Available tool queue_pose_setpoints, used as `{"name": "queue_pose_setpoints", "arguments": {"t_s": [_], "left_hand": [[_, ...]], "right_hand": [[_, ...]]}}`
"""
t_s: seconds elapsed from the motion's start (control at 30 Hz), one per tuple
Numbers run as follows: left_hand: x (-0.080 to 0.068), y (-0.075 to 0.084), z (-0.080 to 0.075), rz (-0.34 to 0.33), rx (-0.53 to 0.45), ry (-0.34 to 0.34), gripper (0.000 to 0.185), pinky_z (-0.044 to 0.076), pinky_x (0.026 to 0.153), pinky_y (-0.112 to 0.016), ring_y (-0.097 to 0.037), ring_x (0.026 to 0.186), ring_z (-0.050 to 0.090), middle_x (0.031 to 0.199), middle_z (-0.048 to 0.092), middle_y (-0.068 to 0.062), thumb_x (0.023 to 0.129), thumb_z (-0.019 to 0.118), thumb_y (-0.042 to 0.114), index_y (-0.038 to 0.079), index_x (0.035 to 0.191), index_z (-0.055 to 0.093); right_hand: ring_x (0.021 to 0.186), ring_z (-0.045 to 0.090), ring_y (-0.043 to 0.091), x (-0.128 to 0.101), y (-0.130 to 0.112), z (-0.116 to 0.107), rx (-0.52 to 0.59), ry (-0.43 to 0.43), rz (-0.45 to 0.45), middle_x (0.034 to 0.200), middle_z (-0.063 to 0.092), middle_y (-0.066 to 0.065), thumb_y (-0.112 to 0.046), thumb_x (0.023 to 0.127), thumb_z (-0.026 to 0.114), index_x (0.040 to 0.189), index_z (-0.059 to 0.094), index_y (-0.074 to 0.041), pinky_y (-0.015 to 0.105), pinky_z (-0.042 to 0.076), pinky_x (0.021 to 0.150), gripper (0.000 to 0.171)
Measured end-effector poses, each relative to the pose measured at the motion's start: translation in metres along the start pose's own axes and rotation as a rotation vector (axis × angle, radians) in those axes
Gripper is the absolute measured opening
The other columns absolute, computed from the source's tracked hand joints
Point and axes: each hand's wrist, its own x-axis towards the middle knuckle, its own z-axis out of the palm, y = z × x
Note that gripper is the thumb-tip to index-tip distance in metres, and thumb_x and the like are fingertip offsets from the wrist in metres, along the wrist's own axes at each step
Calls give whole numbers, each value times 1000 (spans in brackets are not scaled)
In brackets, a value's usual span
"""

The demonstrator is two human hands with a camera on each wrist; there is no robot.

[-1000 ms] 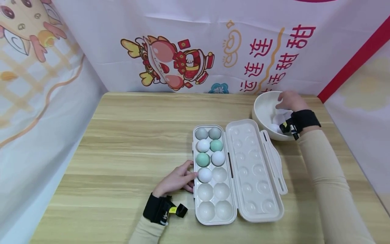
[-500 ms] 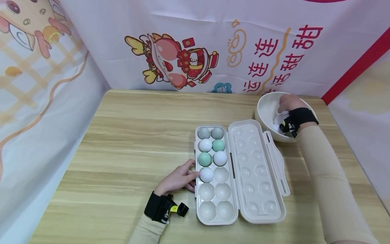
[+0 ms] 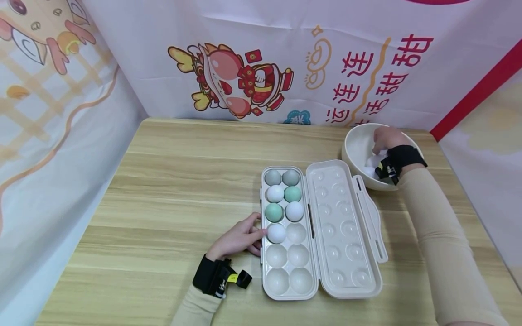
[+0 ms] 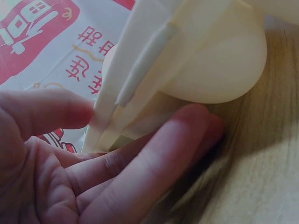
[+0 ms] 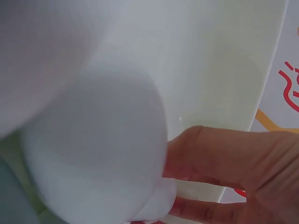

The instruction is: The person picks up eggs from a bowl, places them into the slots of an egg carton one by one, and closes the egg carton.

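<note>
The left hand (image 3: 238, 240) lies on the wooden table (image 3: 171, 190) with loose, nearly straight fingers touching the left side of the open egg box (image 3: 322, 280), next to a white egg (image 3: 276, 233). Seven eggs sit in the box's far cups. The right hand (image 3: 385, 138) is inside the white bowl (image 3: 355, 140), fingers touching a white egg (image 5: 98, 149); I cannot tell if it grips it.

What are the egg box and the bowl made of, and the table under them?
The egg box looks like cream moulded plastic, smooth with pressed cups. The bowl is glossy cream, plastic or glazed ceramic; I cannot tell which. The table shows pale wood grain, possibly laminate.
</note>
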Motion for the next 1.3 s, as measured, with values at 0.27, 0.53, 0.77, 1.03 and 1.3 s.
{"name": "queue_pose_setpoints", "arguments": {"t_s": [0.27, 0.53, 0.77, 1.03, 1.3], "left_hand": [[0, 0, 1, -2, -11, -9, 32, 58, 64, -43, -26, 68, 68, 86, 67, -17, 102, 48, 11, -2, 129, 38], [1, 0, 3, -1, -10, -18, 29, 58, 64, -42, -24, 68, 68, 86, 66, -17, 101, 48, 9, -2, 126, 38], [2, 0, 5, -5, -6, -21, 31, 58, 63, -42, -22, 65, 67, 82, 64, -14, 101, 49, 10, -2, 127, 37], [2, 0, 2, -6, 15, -8, 32, 58, 63, -41, -24, 66, 67, 84, 65, -14, 101, 49, 10, -1, 129, 37], [0, -1, -1, 13, 6, -9, 34, 58, 65, -42, -25, 69, 68, 88, 66, -18, 101, 48, 10, -3, 129, 35]], "right_hand": [[80, 51, 38, 1, 1, 1, -79, 12, -22, 87, 55, 23, -4, 63, 65, 84, 54, 5, 47, 45, 72, 26], [96, 49, 42, -3, 9, 2, -2, -33, 3, 109, 54, 32, -3, 68, 66, 107, 54, 15, 54, 42, 90, 45], [94, 47, 43, -9, 16, 3, 21, -40, 28, 111, 53, 34, -4, 74, 68, 110, 56, 14, 54, 44, 84, 42], [101, 42, 46, -24, 7, -3, 79, 58, -9, 119, 47, 37, -4, 81, 69, 119, 52, 15, 58, 40, 85, 46], [98, 42, 46, -47, -13, -19, 78, 149, -66, 115, 49, 36, -2, 80, 72, 121, 52, 13, 61, 42, 84, 48]]}}
